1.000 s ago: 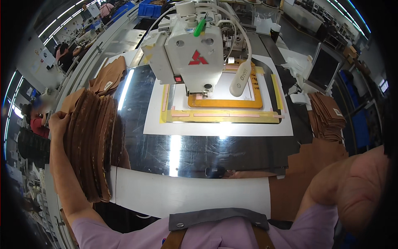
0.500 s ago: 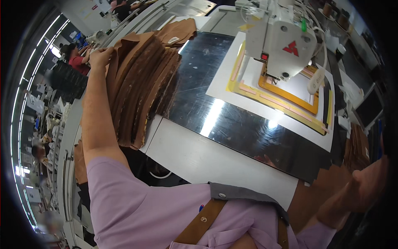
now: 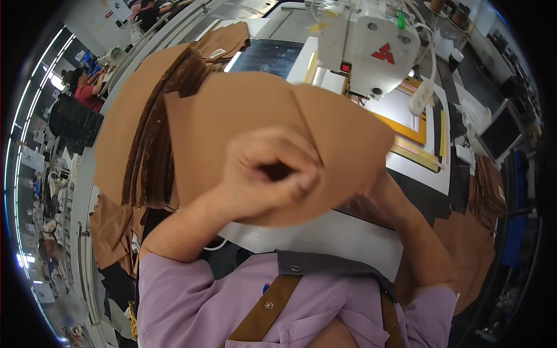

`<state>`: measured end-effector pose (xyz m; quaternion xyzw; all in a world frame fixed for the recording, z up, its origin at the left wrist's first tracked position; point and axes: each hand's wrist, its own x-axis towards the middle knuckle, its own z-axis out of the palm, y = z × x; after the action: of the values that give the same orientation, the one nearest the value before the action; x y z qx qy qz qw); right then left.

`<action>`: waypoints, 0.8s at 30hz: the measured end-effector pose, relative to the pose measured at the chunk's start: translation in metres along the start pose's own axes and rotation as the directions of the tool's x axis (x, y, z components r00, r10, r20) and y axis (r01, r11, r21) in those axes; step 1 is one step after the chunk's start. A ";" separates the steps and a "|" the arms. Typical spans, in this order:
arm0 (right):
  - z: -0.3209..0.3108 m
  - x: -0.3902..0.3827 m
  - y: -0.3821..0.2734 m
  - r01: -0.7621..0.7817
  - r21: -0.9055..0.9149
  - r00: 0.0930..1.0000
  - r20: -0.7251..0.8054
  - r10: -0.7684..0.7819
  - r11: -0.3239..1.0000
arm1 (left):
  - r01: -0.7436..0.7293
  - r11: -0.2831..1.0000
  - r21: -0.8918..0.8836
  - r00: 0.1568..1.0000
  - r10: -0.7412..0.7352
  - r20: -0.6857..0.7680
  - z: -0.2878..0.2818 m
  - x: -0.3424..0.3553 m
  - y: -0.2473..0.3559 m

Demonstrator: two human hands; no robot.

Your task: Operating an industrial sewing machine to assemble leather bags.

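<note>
A tan leather-like piece is raised in front of me, with a crease across it. My left hand is curled over its middle, pinching it with thumb and fingers. My right hand is at the lower right of the piece, its fingers mostly hidden behind it. A thick stack of brown pieces lies at left. Beyond the piece stands a white industrial sewing machine over an orange frame, partly covered from view.
At right are a screen, another brown stack and loose brown material. More brown pieces lie at far left and back left. Co-workers sit at machines to the left.
My left hand has moved from the stack's top edge to the centre with a tan piece raised. My right hand has come inward from the right to that piece.
</note>
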<state>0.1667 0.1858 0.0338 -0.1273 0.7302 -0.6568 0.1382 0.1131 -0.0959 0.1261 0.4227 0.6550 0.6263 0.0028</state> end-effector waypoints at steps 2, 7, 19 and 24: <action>-0.010 0.003 0.004 -0.069 -0.121 0.998 -0.018 0.068 0.990 | -0.131 0.991 -0.016 0.952 0.130 0.278 0.039 -0.010 -0.029; -0.046 -0.011 0.007 0.016 0.912 0.972 -0.110 0.206 0.410 | -0.203 0.771 0.603 0.830 -0.192 0.524 0.047 -0.041 -0.080; -0.118 -0.017 0.024 -0.119 0.187 0.786 -0.583 0.207 0.975 | 0.136 0.671 0.729 0.968 -0.245 0.046 -0.008 0.041 -0.164; -0.122 -0.019 0.026 -0.190 -0.197 0.862 -0.503 0.067 0.962 | -0.115 0.550 0.827 0.981 -0.069 0.182 -0.010 0.056 -0.203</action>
<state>0.1391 0.3082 0.0205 0.0773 0.8221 -0.5635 -0.0245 -0.0399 -0.0444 -0.0094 0.4405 0.8642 0.1966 -0.1428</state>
